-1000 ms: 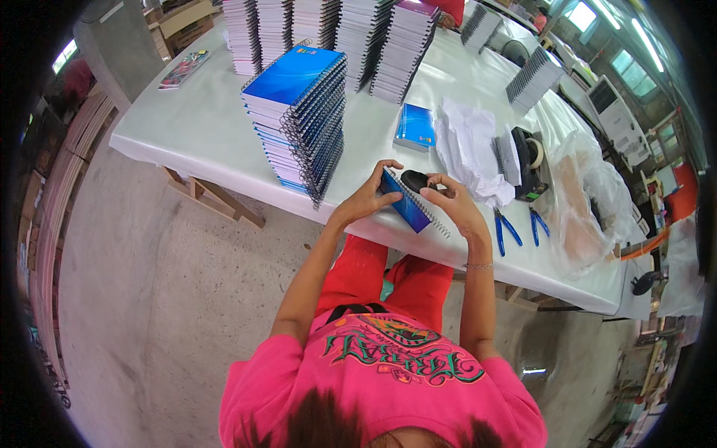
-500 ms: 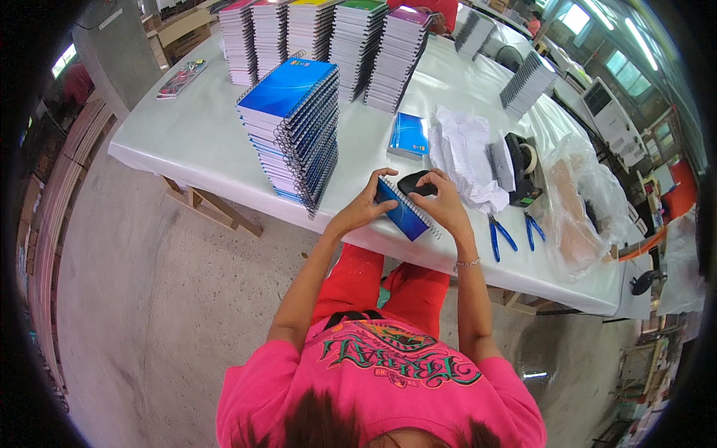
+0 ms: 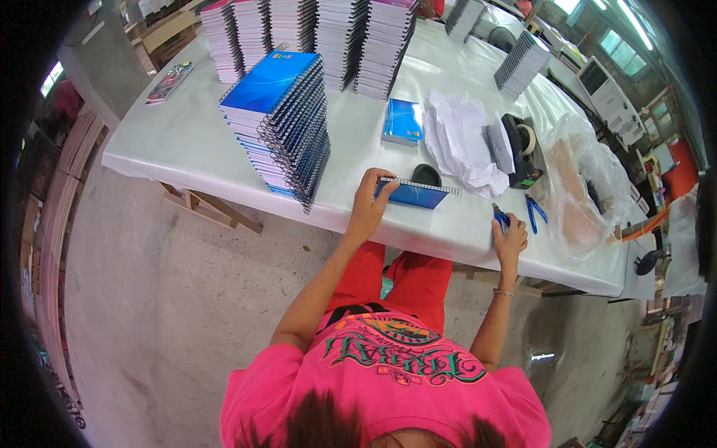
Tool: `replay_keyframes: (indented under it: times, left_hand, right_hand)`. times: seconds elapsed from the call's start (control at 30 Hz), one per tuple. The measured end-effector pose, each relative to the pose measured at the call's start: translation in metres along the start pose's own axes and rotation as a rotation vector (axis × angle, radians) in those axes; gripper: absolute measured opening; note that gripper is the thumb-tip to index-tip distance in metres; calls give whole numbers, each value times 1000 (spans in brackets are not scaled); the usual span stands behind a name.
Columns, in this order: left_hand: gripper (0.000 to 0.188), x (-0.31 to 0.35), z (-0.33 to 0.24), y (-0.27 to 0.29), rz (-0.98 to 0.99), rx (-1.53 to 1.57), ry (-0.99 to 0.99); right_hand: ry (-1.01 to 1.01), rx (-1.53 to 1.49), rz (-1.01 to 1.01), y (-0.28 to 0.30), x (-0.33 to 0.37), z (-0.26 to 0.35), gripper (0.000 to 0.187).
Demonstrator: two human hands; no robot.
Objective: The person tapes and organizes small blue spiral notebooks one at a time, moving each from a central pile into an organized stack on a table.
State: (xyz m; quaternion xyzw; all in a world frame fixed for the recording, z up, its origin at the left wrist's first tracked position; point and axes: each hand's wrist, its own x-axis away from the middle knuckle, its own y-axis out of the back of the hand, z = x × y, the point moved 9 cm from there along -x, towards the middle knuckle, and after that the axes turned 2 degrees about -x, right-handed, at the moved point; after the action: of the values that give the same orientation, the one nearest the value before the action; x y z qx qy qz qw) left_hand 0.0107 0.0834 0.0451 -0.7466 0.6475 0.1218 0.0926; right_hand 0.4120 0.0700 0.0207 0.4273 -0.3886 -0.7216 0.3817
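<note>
My left hand (image 3: 370, 198) grips the left end of a blue spiral notebook (image 3: 418, 196), which stands on its long edge near the table's front with its wire coil upward. Loose wire sticks out past the coil's right end. Farther right, my right hand (image 3: 511, 237) is closed around blue-handled pliers (image 3: 500, 217), their jaws pointing away from me. A second pair of blue pliers (image 3: 534, 214) lies just beside it. Behind the notebook sits a small black round object (image 3: 426, 175). A blue notebook without visible coil (image 3: 402, 121) lies flat farther back.
A tall stack of blue spiral notebooks (image 3: 272, 123) stands to the left, with several more stacks (image 3: 340, 45) behind. Crumpled white paper (image 3: 457, 142), a black tape dispenser (image 3: 523, 153) and clear plastic bags (image 3: 586, 187) occupy the table's right side.
My right hand has left the notebook's coil, moved right and taken hold of one pair of pliers. The notebook has turned to lie more parallel with the table edge, still in my left hand.
</note>
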Motion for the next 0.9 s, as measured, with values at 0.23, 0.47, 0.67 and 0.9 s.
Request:
replay_keyframes:
  times: [0.23,0.47,0.67,0.9]
  left_hand:
    - [21,0,-17,13,-10,-137,-45]
    - [19,1,-18,11,71,-81,12]
    - [24,8,-25,12,46,-48,25]
    - [22,12,-29,10,9,-45,6]
  right_hand:
    - [206,-653,-138,67,57,140,45]
    - [559,-652,-2,64,115,260,45]
    - [535,-653,-14,51,118,271,42]
    - [508,-737,12,45,119,265,39]
